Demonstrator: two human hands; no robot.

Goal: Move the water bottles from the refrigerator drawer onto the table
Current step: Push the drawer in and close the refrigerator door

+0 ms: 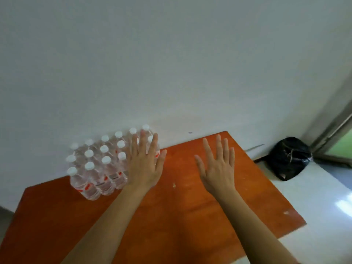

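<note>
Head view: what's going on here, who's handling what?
A person holds both hands open, fingers spread, over an orange table. The left hand is in front of the right end of a block of capped water bottles standing upright in rows against the wall; whether it touches them is unclear. The right hand is empty, apart from everything. A black bag sits on the floor to the right.

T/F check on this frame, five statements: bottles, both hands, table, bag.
1. The clear plastic water bottles with white caps stand upright on the orange wooden table. True.
2. The right hand grips a bottle. False: it is open, fingers spread, empty.
3. The left hand is open, beside the bottles. True.
4. The black plastic bag sits on the table. False: it is on the floor.
5. The bottles have blue caps. False: white.
</note>
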